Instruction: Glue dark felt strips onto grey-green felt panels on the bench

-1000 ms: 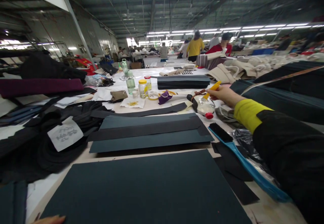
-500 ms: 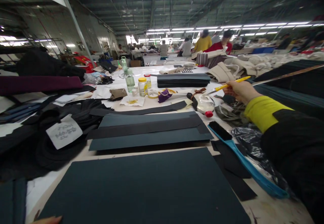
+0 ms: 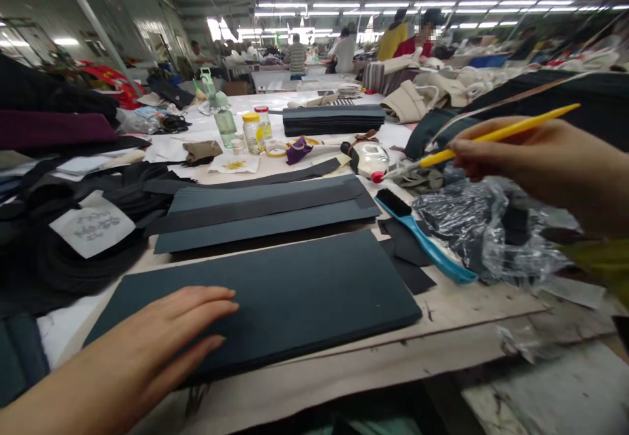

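My left hand [image 3: 179, 327] is open, fingers together and thumb a little apart, lying over the near part of a dark green panel [image 3: 314, 278]; I cannot tell whether the fingertips bear on it. My right hand [image 3: 521, 160] is closed around a yellow-handled brush [image 3: 535, 120], raised above the counter [image 3: 476, 314], with the brush's blurred pale end pointing left, near the red cap of a clear container [image 3: 371, 158]. Contact between them cannot be confirmed. Below my right hand lies crumpled clear plastic [image 3: 515, 248]; left of that, a blue-handled brush [image 3: 437, 255] rests with its black bristles facing away from me. Beyond my left hand, past the panel, is a stack of green sheets [image 3: 230, 238] with a black strip [image 3: 265, 209] across it. Farther left, a handwritten paper label [image 3: 93, 225] sits on black fabric [image 3: 98, 281].
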The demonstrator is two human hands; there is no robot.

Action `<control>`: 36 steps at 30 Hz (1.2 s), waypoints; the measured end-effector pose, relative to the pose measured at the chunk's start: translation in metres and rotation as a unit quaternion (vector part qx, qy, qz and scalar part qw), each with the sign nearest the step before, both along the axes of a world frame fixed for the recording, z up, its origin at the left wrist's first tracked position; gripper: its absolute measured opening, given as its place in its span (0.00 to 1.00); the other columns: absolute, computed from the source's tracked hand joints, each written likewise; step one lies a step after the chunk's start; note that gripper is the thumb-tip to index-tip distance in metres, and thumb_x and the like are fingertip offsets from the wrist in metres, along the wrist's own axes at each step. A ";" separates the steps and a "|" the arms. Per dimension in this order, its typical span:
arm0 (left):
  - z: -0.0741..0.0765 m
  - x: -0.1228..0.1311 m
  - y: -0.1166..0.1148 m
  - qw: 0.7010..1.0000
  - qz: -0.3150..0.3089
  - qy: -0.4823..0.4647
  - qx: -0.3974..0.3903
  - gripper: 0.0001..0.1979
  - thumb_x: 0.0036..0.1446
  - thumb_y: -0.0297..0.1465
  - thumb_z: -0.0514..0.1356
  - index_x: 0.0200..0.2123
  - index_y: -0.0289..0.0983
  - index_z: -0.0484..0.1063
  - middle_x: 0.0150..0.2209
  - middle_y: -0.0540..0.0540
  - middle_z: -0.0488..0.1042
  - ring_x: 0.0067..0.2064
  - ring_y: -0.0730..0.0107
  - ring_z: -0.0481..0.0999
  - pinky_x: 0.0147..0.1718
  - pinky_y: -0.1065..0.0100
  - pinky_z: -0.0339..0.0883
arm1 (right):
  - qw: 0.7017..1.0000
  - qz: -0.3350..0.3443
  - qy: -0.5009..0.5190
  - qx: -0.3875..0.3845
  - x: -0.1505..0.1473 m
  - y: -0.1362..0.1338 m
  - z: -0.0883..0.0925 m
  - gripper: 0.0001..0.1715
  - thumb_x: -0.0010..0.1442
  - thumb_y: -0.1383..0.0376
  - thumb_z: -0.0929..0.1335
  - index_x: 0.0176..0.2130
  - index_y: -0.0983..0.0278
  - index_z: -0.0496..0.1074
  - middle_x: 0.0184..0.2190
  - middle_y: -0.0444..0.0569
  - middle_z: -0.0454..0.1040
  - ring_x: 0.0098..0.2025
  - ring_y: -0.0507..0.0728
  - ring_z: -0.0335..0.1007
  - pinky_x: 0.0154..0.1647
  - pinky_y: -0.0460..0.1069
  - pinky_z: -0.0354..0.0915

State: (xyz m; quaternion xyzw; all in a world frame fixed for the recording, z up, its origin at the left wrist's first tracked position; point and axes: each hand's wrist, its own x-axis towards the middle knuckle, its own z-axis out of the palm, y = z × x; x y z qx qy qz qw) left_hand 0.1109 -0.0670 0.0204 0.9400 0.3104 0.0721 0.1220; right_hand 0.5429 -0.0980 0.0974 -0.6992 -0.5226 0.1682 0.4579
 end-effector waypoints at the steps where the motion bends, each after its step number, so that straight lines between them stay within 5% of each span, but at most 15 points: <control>1: 0.004 0.022 0.002 0.999 -0.037 0.017 -0.003 0.17 0.57 0.33 0.55 0.51 0.52 0.65 0.51 0.54 0.71 0.49 0.65 0.72 0.48 0.67 0.67 | 1.000 0.020 -0.021 -0.008 -0.010 -0.014 -0.004 0.10 0.54 0.61 0.70 0.32 0.67 0.73 0.23 0.46 0.68 0.22 0.46 0.61 0.21 0.42 0.57; 5: 0.006 0.102 0.009 0.988 -0.140 0.059 -0.025 0.14 0.60 0.32 0.52 0.49 0.41 0.66 0.50 0.47 0.70 0.49 0.66 0.71 0.50 0.65 0.65 | 0.988 0.083 -0.123 -0.041 -0.029 -0.042 -0.032 0.25 0.51 0.45 0.67 0.31 0.65 0.73 0.22 0.46 0.68 0.21 0.50 0.60 0.19 0.46 0.55; 11: -0.010 0.166 0.006 0.978 -0.203 0.055 -0.008 0.14 0.58 0.31 0.55 0.47 0.36 0.66 0.48 0.43 0.69 0.48 0.63 0.69 0.48 0.62 0.65 | 0.967 0.132 -0.215 -0.023 -0.041 -0.035 -0.061 0.18 0.56 0.51 0.64 0.32 0.62 0.72 0.28 0.46 0.71 0.29 0.54 0.67 0.28 0.48 0.60; 16: -0.021 0.174 0.002 0.978 -0.199 0.066 -0.008 0.14 0.56 0.31 0.57 0.47 0.36 0.67 0.46 0.43 0.69 0.46 0.62 0.69 0.46 0.61 0.66 | 0.960 0.161 -0.228 -0.009 -0.046 -0.043 -0.064 0.15 0.56 0.53 0.64 0.30 0.61 0.71 0.26 0.45 0.70 0.25 0.53 0.65 0.25 0.47 0.60; 26: -0.022 0.178 0.003 0.979 -0.194 0.066 -0.012 0.12 0.57 0.32 0.56 0.45 0.36 0.68 0.45 0.43 0.68 0.45 0.62 0.68 0.45 0.61 0.66 | 0.970 0.143 -0.195 -0.029 -0.035 -0.112 -0.048 0.09 0.55 0.53 0.66 0.31 0.53 0.71 0.24 0.43 0.71 0.23 0.54 0.66 0.16 0.46 0.63; 32: -0.020 0.184 -0.015 0.971 -0.232 0.049 -0.027 0.12 0.57 0.32 0.56 0.45 0.35 0.68 0.46 0.42 0.70 0.46 0.61 0.69 0.47 0.60 0.65 | 0.968 0.104 -0.226 0.022 -0.032 -0.097 -0.044 0.09 0.55 0.53 0.66 0.34 0.54 0.71 0.28 0.42 0.72 0.26 0.53 0.67 0.22 0.46 0.64; 36: -0.010 0.183 -0.022 0.942 -0.315 0.040 -0.107 0.11 0.59 0.32 0.55 0.44 0.36 0.69 0.44 0.44 0.72 0.45 0.66 0.70 0.47 0.67 0.65 | 0.973 0.068 -0.215 0.049 -0.032 -0.089 -0.042 0.11 0.56 0.53 0.66 0.33 0.57 0.71 0.27 0.43 0.71 0.27 0.53 0.66 0.24 0.46 0.63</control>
